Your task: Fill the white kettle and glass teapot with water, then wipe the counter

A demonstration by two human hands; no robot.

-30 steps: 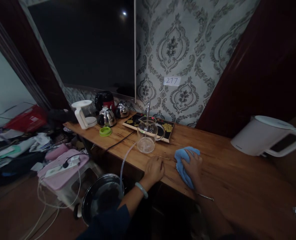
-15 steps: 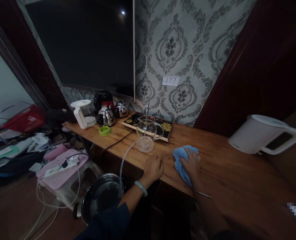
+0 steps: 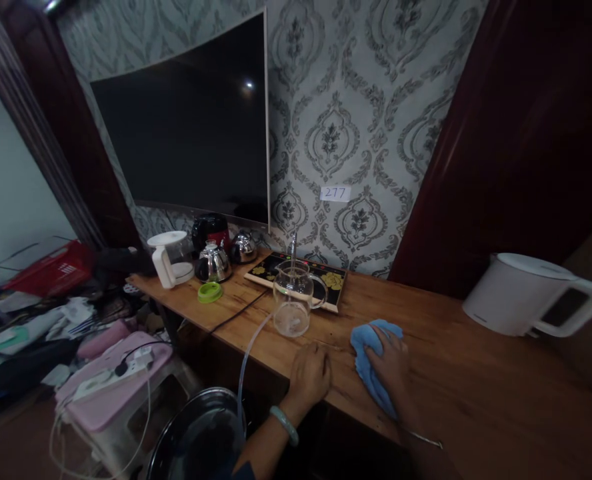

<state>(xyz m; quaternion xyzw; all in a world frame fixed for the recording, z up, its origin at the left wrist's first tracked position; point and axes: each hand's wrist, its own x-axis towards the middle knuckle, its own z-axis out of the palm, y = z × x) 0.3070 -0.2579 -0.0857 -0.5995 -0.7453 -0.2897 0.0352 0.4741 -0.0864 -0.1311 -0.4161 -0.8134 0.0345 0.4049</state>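
Observation:
My right hand (image 3: 393,360) presses a crumpled blue cloth (image 3: 369,367) flat on the wooden table (image 3: 451,373), fingers closed over it. Near the front edge rests my left hand (image 3: 310,373), fingers curled in and nothing visible in them; a pale green bangle circles that wrist. Just beyond it stands a clear glass jug (image 3: 292,320), handle to the right, in front of a black tea stove panel (image 3: 266,270) with gold flowers. A metal spout (image 3: 293,247) rises behind the jug. A clear hose (image 3: 245,367) runs from beside the jug down into a dark basin (image 3: 196,413).
At the right stands a white electric kettle (image 3: 521,293). Leftward are a lime-green ring (image 3: 210,292), steel kettles (image 3: 215,262) and a white-handled glass pot (image 3: 169,263). A pink stool (image 3: 111,413) bears a power strip (image 3: 113,377). A television (image 3: 191,133) hangs above.
My view has tilted upward, so everything sits lower in the picture. Both hands stay in nearly the same places on the table, the right one still on the cloth.

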